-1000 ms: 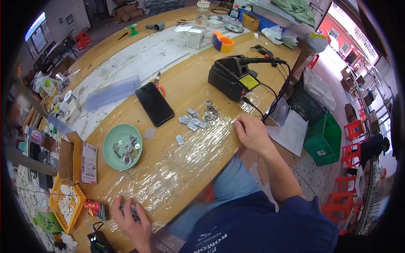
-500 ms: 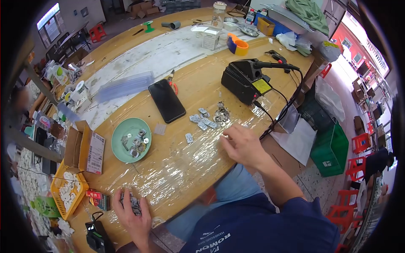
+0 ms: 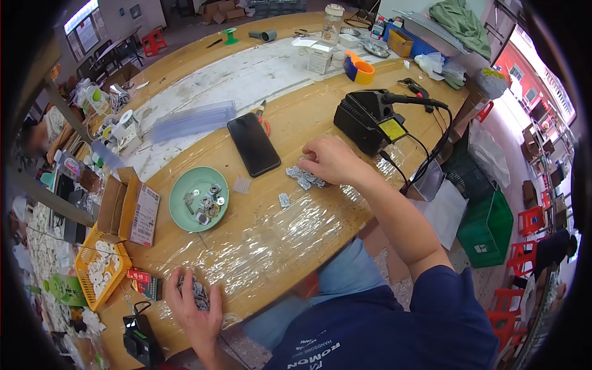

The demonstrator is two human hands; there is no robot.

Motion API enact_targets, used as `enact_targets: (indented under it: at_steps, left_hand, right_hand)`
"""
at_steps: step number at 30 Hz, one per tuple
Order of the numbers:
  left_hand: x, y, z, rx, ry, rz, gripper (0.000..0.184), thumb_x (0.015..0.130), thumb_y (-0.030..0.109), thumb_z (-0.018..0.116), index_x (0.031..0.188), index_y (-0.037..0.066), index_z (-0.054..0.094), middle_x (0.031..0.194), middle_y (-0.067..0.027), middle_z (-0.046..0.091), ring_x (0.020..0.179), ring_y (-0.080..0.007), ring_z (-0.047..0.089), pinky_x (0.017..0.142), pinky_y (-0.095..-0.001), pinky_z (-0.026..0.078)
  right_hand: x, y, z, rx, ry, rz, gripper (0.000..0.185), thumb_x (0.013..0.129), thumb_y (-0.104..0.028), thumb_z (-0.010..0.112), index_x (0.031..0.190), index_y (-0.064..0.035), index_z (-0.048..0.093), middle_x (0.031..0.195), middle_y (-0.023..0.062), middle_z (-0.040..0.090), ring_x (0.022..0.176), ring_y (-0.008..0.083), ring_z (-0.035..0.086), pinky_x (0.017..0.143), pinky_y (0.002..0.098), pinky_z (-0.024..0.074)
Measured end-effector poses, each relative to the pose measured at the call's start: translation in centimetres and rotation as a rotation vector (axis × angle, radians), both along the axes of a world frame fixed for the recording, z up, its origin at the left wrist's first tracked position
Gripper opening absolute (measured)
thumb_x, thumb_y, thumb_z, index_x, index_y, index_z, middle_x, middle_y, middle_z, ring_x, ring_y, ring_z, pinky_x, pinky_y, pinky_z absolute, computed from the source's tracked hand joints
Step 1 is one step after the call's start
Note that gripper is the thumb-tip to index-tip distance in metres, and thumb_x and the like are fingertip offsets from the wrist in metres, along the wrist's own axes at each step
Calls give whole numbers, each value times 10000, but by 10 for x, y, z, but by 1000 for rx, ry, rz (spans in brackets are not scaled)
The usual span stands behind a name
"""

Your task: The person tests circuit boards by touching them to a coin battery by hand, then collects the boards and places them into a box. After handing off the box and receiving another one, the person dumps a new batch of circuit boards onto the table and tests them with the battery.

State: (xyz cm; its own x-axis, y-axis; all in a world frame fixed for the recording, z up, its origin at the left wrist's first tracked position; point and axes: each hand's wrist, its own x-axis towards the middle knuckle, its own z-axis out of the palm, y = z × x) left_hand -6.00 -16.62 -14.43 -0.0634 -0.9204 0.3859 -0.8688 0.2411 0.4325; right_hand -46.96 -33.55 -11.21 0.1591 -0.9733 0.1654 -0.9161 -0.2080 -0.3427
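Small grey parts (image 3: pixel 302 179), loosely clustered, grey heap (image 3: pixel 200 295), partly covered

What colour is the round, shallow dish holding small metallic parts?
The round, shallow dish is pale mint green; it shows best in the head view.

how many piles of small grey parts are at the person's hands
2: one pile at the left hand, partly covered by it; a second pile beside the right hand, also partly covered. More may be hidden beneath the right hand.
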Motion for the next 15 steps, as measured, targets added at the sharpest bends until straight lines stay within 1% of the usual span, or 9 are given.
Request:
enact_targets:
  at_steps: [1, 2, 4, 5, 7, 8, 12, 14, 15]
  left_hand:
    - [0, 0, 0, -2, -8, 1, 568, 820, 171, 834, 1319, -29, 650, 1439, -256, 558, 1325, -464, 532, 1132, -534, 413]
    - [0, 1, 0, -2, -8, 6, 568, 820, 171, 834, 1319, -29, 650, 1439, -256, 558, 1325, -464, 532, 1132, -534, 413]
    - [2, 1, -2, -3, -11, 1, 558, 822, 169, 833, 1314, -26, 654, 1430, -247, 566, 1315, -457, 537, 1124, -532, 417]
    - [2, 1, -3, -2, -11, 5, 558, 822, 169, 833, 1314, -26, 654, 1430, -247, 566, 1315, -457, 537, 1124, -532, 417]
    - [3, 0, -4, -10, -12, 1, 543, 824, 164, 831, 1304, -23, 661, 1422, -244, 571, 1311, -453, 540, 1119, -529, 420]
    - [3, 0, -4, -10, -13, 2, 543, 824, 164, 831, 1304, -23, 661, 1422, -244, 571, 1311, -453, 540, 1119, -529, 420]
    - [2, 0, -4, -8, -9, 7, 527, 826, 156, 828, 1295, -21, 666, 1417, -246, 574, 1310, -452, 541, 1120, -522, 419]
    - [2, 0, -4, -9, -2, 7, 521, 826, 153, 827, 1290, -22, 668, 1416, -246, 575, 1311, -452, 542, 1121, -520, 419]
    - [1, 1, -3, 0, 7, 9, 494, 843, 120, 808, 1292, -24, 659, 1432, -242, 568, 1326, -441, 534, 1135, -504, 406]
  right_hand:
    - [2, -4, 2, 176, 15, -28, 305, 926, -255, 728, 1064, 15, 760, 1033, 181, 744, 1028, 382, 695, 893, 475, 546]
    - [2, -6, 3, 176, 16, -22, 305, 926, -255, 728, 1064, 15, 760, 1033, 181, 744, 1028, 382, 695, 893, 475, 546]
    - [-2, -8, 2, 196, -178, -63, 355, 910, -219, 742, 1146, 47, 740, 1086, 200, 739, 1002, 386, 718, 884, 467, 571]
    - [-5, -8, 2, 197, -178, -58, 355, 910, -219, 742, 1146, 47, 740, 1086, 200, 739, 1002, 386, 718, 884, 467, 571]
    - [-12, -8, 4, 101, -326, -32, 342, 896, -147, 782, 1149, 78, 730, 952, 184, 744, 868, 305, 735, 805, 384, 582]
    - [-17, -10, 3, 88, -270, 55, 313, 895, -111, 783, 1149, 65, 731, 995, 180, 728, 914, 272, 728, 821, 367, 580]
    - [-18, -6, 5, 155, -206, 169, 285, 911, -123, 769, 1146, 33, 732, 1045, 173, 709, 971, 281, 710, 849, 373, 575]
    - [-13, -7, 10, 247, -110, 202, 280, 898, -161, 730, 1124, 2, 738, 1093, 187, 709, 1076, 345, 681, 945, 424, 544]
    - [-12, -8, 13, 246, -110, 204, 280, 898, -161, 730, 1124, 2, 738, 1093, 187, 709, 1076, 345, 681, 945, 424, 544]
